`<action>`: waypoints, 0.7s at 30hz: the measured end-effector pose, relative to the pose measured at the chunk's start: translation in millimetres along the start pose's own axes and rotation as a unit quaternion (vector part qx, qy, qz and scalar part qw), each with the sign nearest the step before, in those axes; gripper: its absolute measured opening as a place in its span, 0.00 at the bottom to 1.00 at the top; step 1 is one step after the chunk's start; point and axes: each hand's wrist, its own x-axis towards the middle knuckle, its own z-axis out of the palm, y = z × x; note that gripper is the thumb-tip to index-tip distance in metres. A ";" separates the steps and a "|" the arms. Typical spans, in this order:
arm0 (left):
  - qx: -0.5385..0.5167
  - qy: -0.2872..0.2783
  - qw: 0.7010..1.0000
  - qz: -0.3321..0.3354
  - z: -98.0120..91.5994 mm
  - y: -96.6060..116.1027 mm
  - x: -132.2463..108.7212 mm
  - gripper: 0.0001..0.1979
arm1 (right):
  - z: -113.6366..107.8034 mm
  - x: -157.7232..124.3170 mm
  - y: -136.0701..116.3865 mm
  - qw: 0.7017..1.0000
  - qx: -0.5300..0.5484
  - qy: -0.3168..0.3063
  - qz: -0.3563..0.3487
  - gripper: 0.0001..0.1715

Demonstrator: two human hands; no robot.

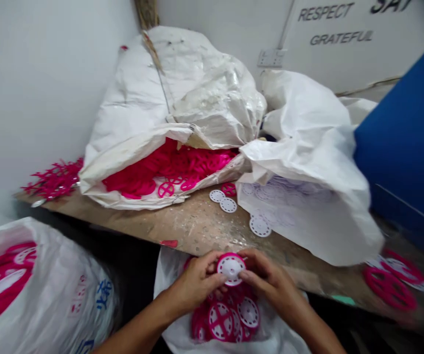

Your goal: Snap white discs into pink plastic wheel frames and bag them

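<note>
Between both hands is a small pink plastic wheel with a white slotted disc [231,269] set in its face. My left hand [200,278] pinches its left side, thumb along the lower edge. On the other side, my right hand [265,275] grips the rim with thumb and fingers. Just below, an open white bag [173,300] holds several pink-and-white wheels [220,320], some showing a pink cross, others a white face. Beyond my hands, loose white discs [228,204] lie on the worn table [197,223].
A large white sack [130,108] spills pink wheel rings [166,189]. Beside it, another sack [307,118] holds white discs. A full bag [60,280] stands lower left. Pink branching scraps [55,179] lie at the table's left end, pink wheels [390,287] at right near a blue panel [410,132].
</note>
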 end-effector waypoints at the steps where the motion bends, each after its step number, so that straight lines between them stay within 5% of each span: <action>1: 0.047 0.005 0.999 0.014 -12.6 5.5 0.2 0.25 | -7.8 6.4 4.2 0.999 -0.047 0.023 -0.002 0.17; 4: 0.273 0.151 0.945 0.096 -68.1 24.2 9.5 0.17 | -30.2 32.7 22.1 0.955 -0.245 0.162 -0.034 0.22; 6: 0.428 0.315 0.833 0.154 -112.2 35.4 24.1 0.12 | -39.0 48.9 35.0 0.907 -0.360 0.215 -0.041 0.27; 7: 0.447 0.354 0.807 0.156 -133.3 39.7 33.7 0.12 | -41.0 54.9 40.6 0.886 -0.405 0.222 -0.037 0.29; 11: 0.484 0.374 0.778 0.144 -193.2 45.3 75.1 0.20 | -39.5 63.8 54.4 0.829 -0.516 0.213 -0.045 0.27; 14: 0.499 0.358 0.777 0.135 -206.3 44.2 89.3 0.23 | -38.5 60.4 56.0 0.814 -0.522 0.235 -0.101 0.25; 17: 0.496 0.366 0.774 0.146 -199.8 45.4 79.6 0.15 | -41.0 56.8 52.8 0.813 -0.485 0.291 -0.138 0.23; 21: 0.445 0.414 0.777 0.165 -165.6 41.0 51.4 0.09 | -34.1 53.8 35.4 0.868 -0.333 0.351 -0.112 0.21</action>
